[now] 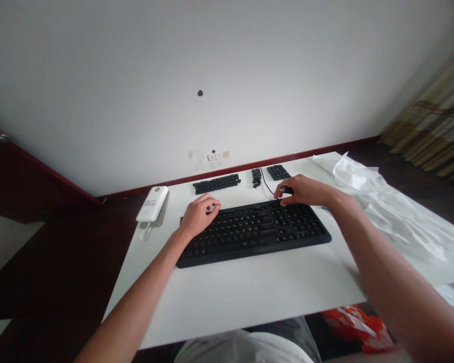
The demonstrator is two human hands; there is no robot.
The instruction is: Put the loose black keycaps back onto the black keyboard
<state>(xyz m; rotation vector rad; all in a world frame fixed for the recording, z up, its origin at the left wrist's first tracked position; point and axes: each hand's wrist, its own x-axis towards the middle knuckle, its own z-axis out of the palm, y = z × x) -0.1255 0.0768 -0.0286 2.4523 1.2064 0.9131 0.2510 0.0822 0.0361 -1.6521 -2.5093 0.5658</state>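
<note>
White table (227, 297) holds black kybd (245, 234), L fingers (211, 205) & R fingers (279, 195) at far edge.

The left hand (200, 216) is at the black keyboard (249, 234)'s far edge. The right hand (297, 190) holds a dark object (286, 190).

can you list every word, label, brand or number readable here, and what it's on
No text can be read for certain.
White power bank: printed lines and a round dark mark, too small to read.
Keyboard: pale key legends, too small and blurred.
Loose keycaps: no legends can be made out.
</note>
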